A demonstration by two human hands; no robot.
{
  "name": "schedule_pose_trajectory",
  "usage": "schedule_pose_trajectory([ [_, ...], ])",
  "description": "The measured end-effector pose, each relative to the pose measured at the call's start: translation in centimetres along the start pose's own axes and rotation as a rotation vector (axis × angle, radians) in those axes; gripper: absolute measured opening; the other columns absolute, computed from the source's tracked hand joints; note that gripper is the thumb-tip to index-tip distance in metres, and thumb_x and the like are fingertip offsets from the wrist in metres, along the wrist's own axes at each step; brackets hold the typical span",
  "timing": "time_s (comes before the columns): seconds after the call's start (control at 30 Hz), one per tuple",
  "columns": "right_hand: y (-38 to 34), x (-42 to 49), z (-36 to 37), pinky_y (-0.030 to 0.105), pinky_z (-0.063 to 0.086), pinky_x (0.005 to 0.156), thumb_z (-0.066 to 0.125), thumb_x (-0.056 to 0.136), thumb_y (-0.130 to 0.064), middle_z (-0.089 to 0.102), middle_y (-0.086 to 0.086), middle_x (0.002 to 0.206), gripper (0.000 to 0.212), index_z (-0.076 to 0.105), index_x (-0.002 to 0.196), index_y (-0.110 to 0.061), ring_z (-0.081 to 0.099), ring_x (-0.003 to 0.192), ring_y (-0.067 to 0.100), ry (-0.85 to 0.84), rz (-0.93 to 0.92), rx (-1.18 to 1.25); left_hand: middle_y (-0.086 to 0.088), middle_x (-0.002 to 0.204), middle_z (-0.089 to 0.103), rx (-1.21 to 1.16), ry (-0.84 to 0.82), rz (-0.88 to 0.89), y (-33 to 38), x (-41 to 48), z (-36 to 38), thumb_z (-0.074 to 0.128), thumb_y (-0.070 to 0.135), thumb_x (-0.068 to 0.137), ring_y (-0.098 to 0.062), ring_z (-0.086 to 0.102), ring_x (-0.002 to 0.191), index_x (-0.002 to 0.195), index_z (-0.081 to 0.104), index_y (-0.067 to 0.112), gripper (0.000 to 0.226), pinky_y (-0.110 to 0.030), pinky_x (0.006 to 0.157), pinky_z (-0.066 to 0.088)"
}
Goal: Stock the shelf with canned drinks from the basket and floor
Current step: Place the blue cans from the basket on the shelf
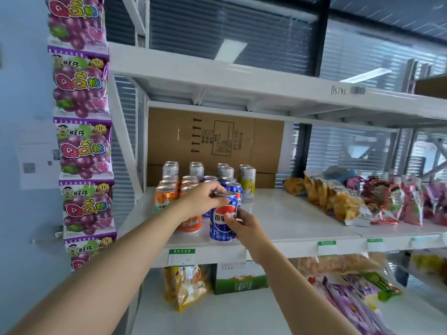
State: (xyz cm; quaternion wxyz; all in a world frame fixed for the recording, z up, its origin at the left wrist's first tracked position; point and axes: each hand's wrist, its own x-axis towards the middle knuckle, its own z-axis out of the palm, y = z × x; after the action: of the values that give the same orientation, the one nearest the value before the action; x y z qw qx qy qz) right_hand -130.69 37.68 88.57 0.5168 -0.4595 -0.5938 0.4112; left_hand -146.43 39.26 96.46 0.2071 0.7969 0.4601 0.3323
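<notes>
A blue cola can (221, 221) stands upright near the front edge of the white shelf (290, 221). My left hand (204, 201) pinches its top rim from the left. My right hand (244, 226) grips its lower right side. Behind it stand more blue cans (234, 189), orange cans (167, 197) in rows to the left, silver cans (197, 170) at the back and a yellow-white can (248, 188) to the right. The basket and floor are out of view.
A cardboard box (212, 141) fills the shelf's back. Snack bags (338, 199) and red pouches (396, 201) lie to the right. A strip of purple candy packs (83, 141) hangs at the left post. The lower shelf holds bags (186, 286) and a green carton (239, 279).
</notes>
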Motion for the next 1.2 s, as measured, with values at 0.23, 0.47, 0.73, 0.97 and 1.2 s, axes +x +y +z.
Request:
schedule_pose_trajectory([
  [0.23,1.4,1.9,-0.3,0.033,0.056,0.086,0.060,0.095,-0.025,0.069,0.000,0.109,0.022,0.056,0.116,-0.023,0.065,0.105,0.019,-0.062,-0.030,0.043,0.000,0.128,0.061,0.285,-0.012,0.001,-0.1,1.1,0.3,0.065,0.033,0.091,-0.018,0.057,0.112,0.127,0.059,0.018,0.039,-0.034,0.094,0.049],
  [0.47,2.1,4.0,-0.2,0.015,0.050,0.066,0.067,0.090,-0.024,0.064,-0.016,0.095,0.020,0.056,0.106,-0.026,0.061,0.088,0.000,-0.027,-0.053,0.054,-0.001,0.102,0.063,0.546,0.149,0.106,0.8,2.5,1.5,0.068,0.019,0.088,-0.017,0.055,0.091,0.097,0.071,0.012,0.012,-0.028,0.076,0.042],
  [0.73,2.9,6.6,-0.3,0.019,0.049,0.072,0.079,0.078,-0.031,0.068,-0.003,0.110,0.048,0.062,0.120,-0.016,0.063,0.097,0.009,-0.029,-0.006,0.035,-0.003,0.100,0.069,0.542,0.078,0.023,0.8,4.6,0.8,0.072,0.015,0.085,-0.019,0.063,0.091,0.098,0.072,0.013,0.013,-0.031,0.078,0.048],
  [0.97,4.6,7.6,-1.2,0.042,0.049,0.102,0.073,0.085,-0.010,0.067,0.001,0.121,0.051,0.056,0.132,-0.016,0.061,0.113,0.019,-0.112,-0.029,-0.061,-0.004,0.095,0.070,0.585,0.107,0.028,0.4,5.4,1.0,0.074,0.013,0.083,-0.016,0.061,0.086,0.092,0.072,0.006,0.012,-0.035,0.081,0.052],
  [1.2,5.0,7.8,-0.3,0.042,0.051,0.097,0.074,0.084,-0.025,0.068,-0.002,0.117,0.052,0.057,0.132,-0.019,0.063,0.107,0.016,-0.020,-0.078,-0.195,-0.003,0.099,0.071,0.591,0.109,0.018,-0.2,5.9,0.6,0.075,0.016,0.082,-0.018,0.064,0.089,0.097,0.073,0.010,0.017,-0.036,0.083,0.053],
])
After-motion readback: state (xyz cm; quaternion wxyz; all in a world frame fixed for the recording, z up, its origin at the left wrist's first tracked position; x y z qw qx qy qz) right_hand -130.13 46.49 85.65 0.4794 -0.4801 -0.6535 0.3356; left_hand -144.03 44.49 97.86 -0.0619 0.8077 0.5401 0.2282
